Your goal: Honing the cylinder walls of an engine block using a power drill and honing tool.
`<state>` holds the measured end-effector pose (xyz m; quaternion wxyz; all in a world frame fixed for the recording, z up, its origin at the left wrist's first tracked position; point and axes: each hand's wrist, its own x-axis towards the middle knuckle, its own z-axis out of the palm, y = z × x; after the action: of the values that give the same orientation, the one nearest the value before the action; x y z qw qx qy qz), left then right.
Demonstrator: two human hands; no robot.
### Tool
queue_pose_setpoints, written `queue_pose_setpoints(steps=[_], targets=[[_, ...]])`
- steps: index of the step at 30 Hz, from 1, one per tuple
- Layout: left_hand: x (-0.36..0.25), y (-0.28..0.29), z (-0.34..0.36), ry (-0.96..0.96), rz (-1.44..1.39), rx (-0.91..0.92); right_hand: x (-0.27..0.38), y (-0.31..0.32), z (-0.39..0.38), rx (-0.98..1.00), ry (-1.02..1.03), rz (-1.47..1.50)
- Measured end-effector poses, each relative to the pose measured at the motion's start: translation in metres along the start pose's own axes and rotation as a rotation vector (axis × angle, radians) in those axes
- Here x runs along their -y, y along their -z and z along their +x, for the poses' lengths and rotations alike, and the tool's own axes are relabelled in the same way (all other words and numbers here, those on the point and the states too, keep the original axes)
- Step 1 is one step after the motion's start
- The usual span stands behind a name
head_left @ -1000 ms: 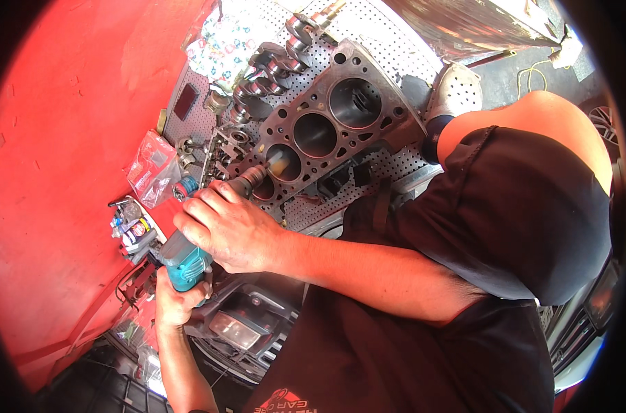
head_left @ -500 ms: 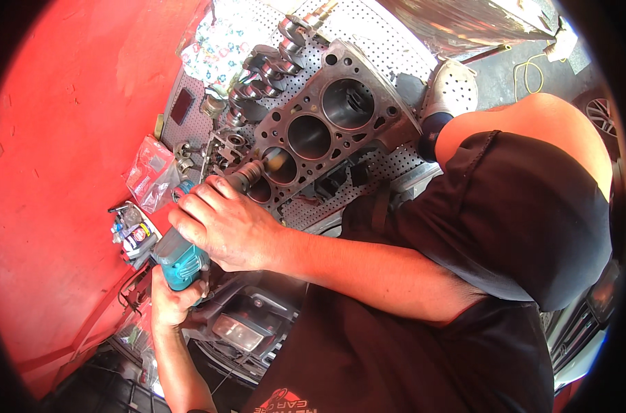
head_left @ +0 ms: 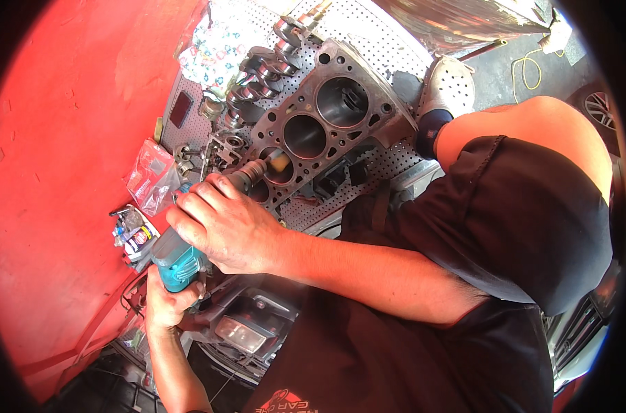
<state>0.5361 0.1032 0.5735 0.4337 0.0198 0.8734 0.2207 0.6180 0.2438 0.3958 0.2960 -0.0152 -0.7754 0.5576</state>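
Both hands (head_left: pixel 234 230) (head_left: pixel 165 303) appear further left, fingers (head_left: pixel 198 201) wrapping a teal drill (head_left: pixel 179 267); tilting could score the grey metal engine block (head_left: pixel 322 122).

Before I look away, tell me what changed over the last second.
The engine block sits slightly farther left in the shifted view; the tan bit looks less blurred. Nothing was taken or released: left grip and right grip stay on the power drill, the bit in the same cylinder bore.

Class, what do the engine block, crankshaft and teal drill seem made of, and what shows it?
Engine block: probably cast metal, dull grey, machined-looking top face. Crankshaft: likely steel or iron; bright, polished reflections. Teal drill: housing perhaps moulded plastic, smooth and coloured.
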Motion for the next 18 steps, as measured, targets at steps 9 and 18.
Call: queue_pose_setpoints(steps=[9, 18], targets=[[0.000, -0.006, -0.007, -0.014, 0.048, 0.012, 0.010, -0.001, -0.015, -0.023, -0.034, -0.019], [0.013, 0.000, -0.005, 0.018, 0.046, 0.023, 0.006, -0.014, -0.014, 0.057, -0.041, 0.032]])
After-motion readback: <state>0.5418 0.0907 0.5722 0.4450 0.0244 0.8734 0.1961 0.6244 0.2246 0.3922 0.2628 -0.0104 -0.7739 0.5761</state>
